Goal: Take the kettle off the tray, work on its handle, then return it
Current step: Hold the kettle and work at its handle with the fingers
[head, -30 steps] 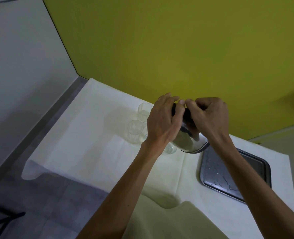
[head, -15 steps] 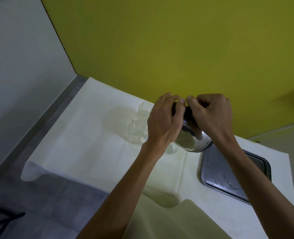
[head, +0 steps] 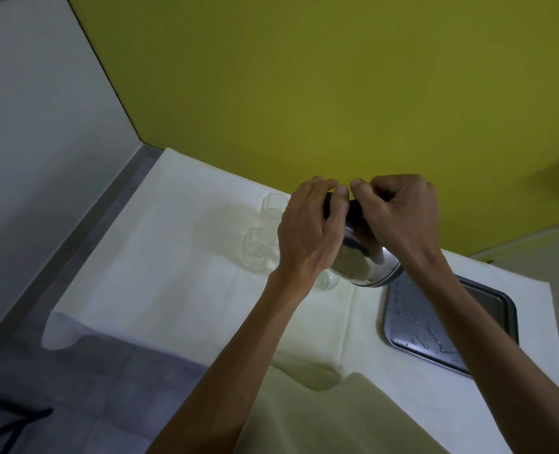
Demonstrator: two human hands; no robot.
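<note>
A shiny steel kettle (head: 356, 267) is held above the white table, just left of the metal tray (head: 487, 309). Its black handle (head: 353, 211) crosses the top. My left hand (head: 311, 234) curls over the handle's left part, and my right hand (head: 402, 217) grips its right part; the two thumbs almost touch. Most of the kettle's body is hidden behind both hands. The tray holds nothing but water drops.
Three clear glasses (head: 258, 247) stand on the white cloth (head: 173, 273) left of the kettle, one partly hidden under my left wrist. A yellow wall rises right behind the table. A grey floor and a white wall lie to the left.
Both hands and the kettle stay nearly in place; my right hand has shifted slightly on the handle, and the kettle's bottom edge has swung a little toward the tray.
</note>
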